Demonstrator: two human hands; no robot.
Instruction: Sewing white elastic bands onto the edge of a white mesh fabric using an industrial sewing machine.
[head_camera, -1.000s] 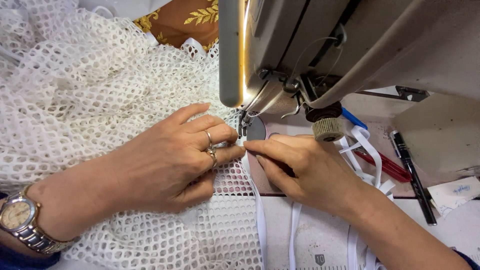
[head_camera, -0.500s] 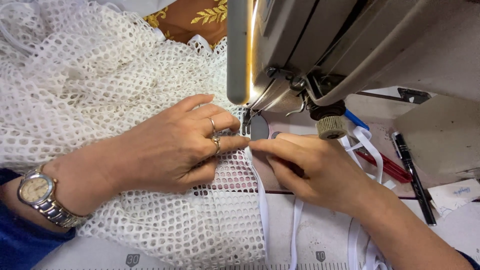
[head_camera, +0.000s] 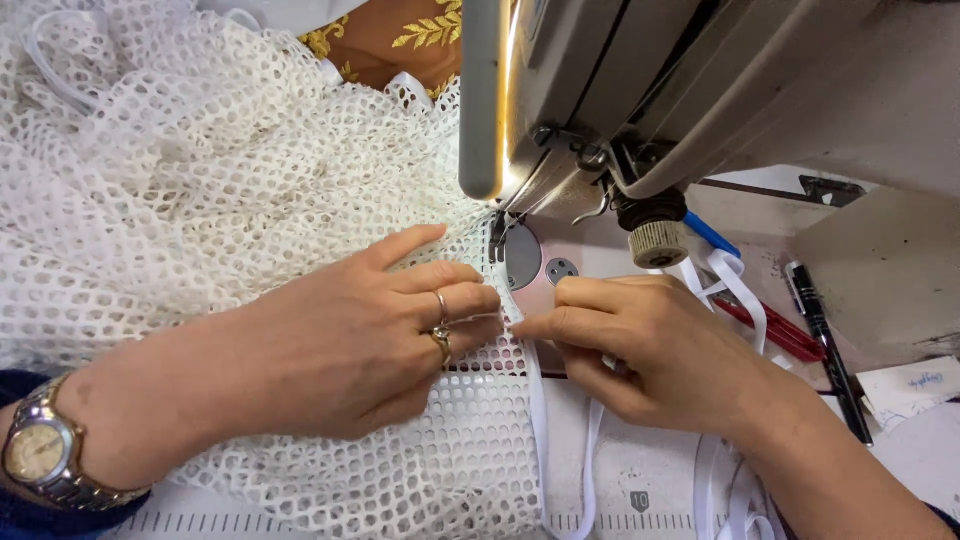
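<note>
Our left hand (head_camera: 340, 345) lies flat on the mesh (head_camera: 200, 190), our right hand (head_camera: 650, 350) just beside it on the tape (head_camera: 540, 420); fingertips nearly meet before the presser foot (head_camera: 497, 235). The machine head (head_camera: 640, 90) overhangs there, its knob (head_camera: 657, 240) just above our right knuckles. Right, pens (head_camera: 820, 330) lie on the table (head_camera: 640, 470), which is bare nearer us

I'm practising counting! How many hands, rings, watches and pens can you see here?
Hands: 2, the left hand and the right hand
Rings: 2, both on the left hand
Watches: 1 wristwatch
Pens: 1 black pen
Total: 6
</note>
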